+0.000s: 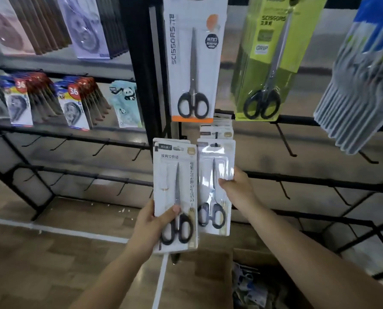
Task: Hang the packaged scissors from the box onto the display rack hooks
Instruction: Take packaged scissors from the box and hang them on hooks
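My left hand [151, 221] grips a small stack of white scissors packs [175, 175] by its lower left edge, thumb on the front. My right hand [237, 186] holds another white scissors pack [210, 166] by its right edge. That pack's top slot sits at a black rack hook [215, 145], in front of several like packs [217, 128] hung there. The open cardboard box [248, 255] stands at the bottom right with more packaged items inside.
Larger scissors cards hang above: a white-and-orange one [192, 61] and a green one [268, 59]. A fan of clear packs [362, 85] hangs at the upper right. Bare black hooks [284, 141] line the rack bars. Correction-tape packs [74, 103] fill the left shelves.
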Demonstrator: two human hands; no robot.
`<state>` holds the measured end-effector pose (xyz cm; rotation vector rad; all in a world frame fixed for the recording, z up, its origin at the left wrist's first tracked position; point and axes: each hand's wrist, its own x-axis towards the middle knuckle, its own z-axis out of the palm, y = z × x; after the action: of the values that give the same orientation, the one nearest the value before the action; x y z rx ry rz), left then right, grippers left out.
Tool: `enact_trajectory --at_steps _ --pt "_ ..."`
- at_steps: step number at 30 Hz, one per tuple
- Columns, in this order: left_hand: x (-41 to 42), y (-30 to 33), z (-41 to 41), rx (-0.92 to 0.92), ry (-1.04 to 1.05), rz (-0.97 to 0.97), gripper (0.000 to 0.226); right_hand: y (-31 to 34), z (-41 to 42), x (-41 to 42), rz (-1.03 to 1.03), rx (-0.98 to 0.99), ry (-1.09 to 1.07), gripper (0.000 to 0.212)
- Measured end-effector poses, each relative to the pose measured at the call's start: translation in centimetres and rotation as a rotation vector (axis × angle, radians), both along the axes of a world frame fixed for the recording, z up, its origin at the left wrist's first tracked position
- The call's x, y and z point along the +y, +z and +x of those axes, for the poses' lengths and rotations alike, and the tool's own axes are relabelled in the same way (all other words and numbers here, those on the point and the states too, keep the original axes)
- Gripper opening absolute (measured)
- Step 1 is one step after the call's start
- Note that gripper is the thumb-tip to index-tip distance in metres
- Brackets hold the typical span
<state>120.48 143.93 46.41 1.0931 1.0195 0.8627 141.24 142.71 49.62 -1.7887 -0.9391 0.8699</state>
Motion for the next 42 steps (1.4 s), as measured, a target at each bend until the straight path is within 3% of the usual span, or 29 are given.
enact_trajectory --at_steps 4,13,17,22,28,31,33,35,37,39,42 --pt "1.6 -0.3 -0.7 0.009 -0.085 -0.007 0.048 -0.8 -0.4 0.5 0.018 0.004 -0.085 0.023" --pt "3.2 -0.9 -0.9 -0.009 -0.162 -0.005 0.051 -1.7 -0.6 0.3 0.026 0.004 -0.166 0.018" --pt "3.4 -0.8 -0.1 -0.03 -0.177 -0.044 0.053 -1.2 -0.2 2.3 0.052 -0.049 -0.231 0.027" --pt "3.4 -0.5 0.7 -0.035 -0.138 -0.068 0.043 -0.3 1.1 6.4 0.111 -0.242 -0.358 0.052" --pt "2.5 0.1 1.4 -0.035 -0.1 -0.082 0.027 -3.6 2.6 4.8 -0.088 -0.313 -0.217 0.028" --pt "1.9 0.4 2.1 -0.048 -0.091 -0.085 0.025 -2.7 2.7 3.2 -0.03 -0.21 -0.232 0.035" --pt "1.5 0.7 2.8 -0.064 -0.091 -0.086 0.026 -1.2 2.2 1.8 0.022 -0.094 -0.244 0.026" --pt "1.3 0.8 3.4 -0.067 -0.095 -0.071 0.029 0.2 1.6 0.3 0.072 0.078 -0.139 0.014" --pt "1.1 1.0 4.0 -0.069 -0.104 -0.052 0.035 1.2 0.9 -1.0 0.058 0.237 0.06 0.024" --pt "0.7 1.1 4.6 -0.081 -0.125 -0.039 0.047 1.7 0.6 -1.6 0.029 0.269 0.177 0.03" --pt "-0.2 1.1 5.2 -0.108 -0.139 -0.025 0.064 1.4 0.4 -1.9 0.079 0.288 0.167 0.029"
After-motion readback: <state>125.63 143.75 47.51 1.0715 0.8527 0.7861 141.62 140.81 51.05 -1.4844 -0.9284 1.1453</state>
